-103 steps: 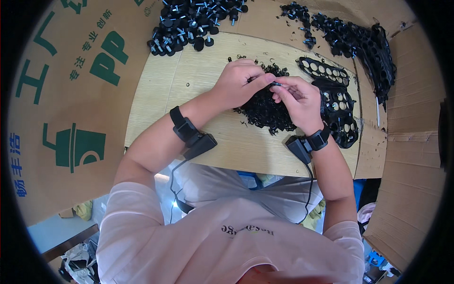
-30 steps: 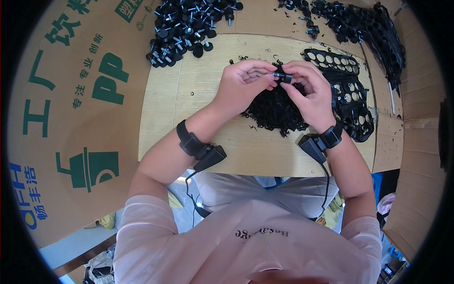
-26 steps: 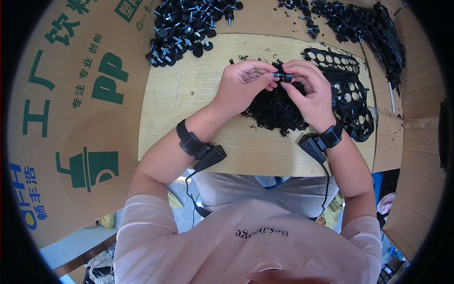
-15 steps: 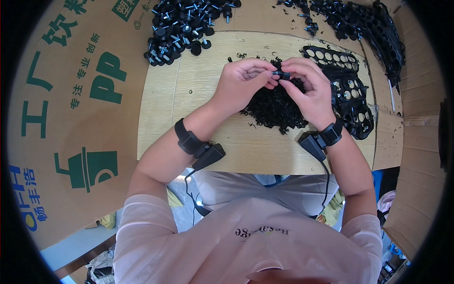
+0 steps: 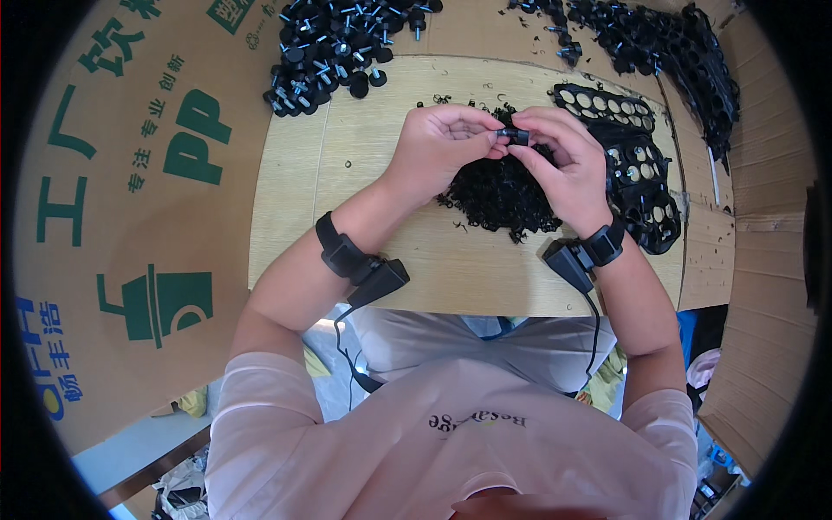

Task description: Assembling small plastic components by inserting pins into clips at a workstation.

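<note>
Between left hand (image 5: 436,146) and right hand (image 5: 568,160), pinching a small black cylindrical part (image 5: 518,137) by its ends, above a heap of small black curled plastic-looking pieces (image 5: 500,196); apparently working at its narrower end; next probably needing steady grip, fine left-fingertip pressure.

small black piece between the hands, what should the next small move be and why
Probably a gentle twist with the left hand, the right hand steadying: their fingertips pinch opposite ends of the black piece, near the pile of black bits.
</note>
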Motion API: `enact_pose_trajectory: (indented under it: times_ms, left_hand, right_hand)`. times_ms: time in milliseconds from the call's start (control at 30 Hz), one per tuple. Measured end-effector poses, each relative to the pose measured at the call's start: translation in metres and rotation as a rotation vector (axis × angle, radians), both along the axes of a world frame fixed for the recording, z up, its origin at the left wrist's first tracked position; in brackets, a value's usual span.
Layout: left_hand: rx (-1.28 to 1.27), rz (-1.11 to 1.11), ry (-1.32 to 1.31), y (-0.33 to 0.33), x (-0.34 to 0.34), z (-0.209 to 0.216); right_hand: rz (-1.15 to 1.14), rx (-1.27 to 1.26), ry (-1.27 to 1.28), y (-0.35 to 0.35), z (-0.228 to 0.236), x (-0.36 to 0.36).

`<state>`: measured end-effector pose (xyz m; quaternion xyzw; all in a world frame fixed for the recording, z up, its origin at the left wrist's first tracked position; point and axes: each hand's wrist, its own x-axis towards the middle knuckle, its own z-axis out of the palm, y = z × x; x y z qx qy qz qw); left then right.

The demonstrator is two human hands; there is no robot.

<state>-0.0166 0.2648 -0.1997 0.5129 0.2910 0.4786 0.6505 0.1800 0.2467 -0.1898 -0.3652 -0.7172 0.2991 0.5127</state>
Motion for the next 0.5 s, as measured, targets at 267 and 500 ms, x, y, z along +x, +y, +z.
enact_pose_trajectory:
  times_ms: [267,500]
  left_hand:
    - [0.032,0.021,-0.002,-0.0005,0.0026,0.0017]
    - [0.094,0.049,-0.046,0.0011,0.0018,-0.0002]
  right_hand:
    - [0.051,-0.116,0.143,0.0015,-0.0044,-0.0001]
    - [0.115,-0.185,0.23,0.0005,-0.0041,0.0013]
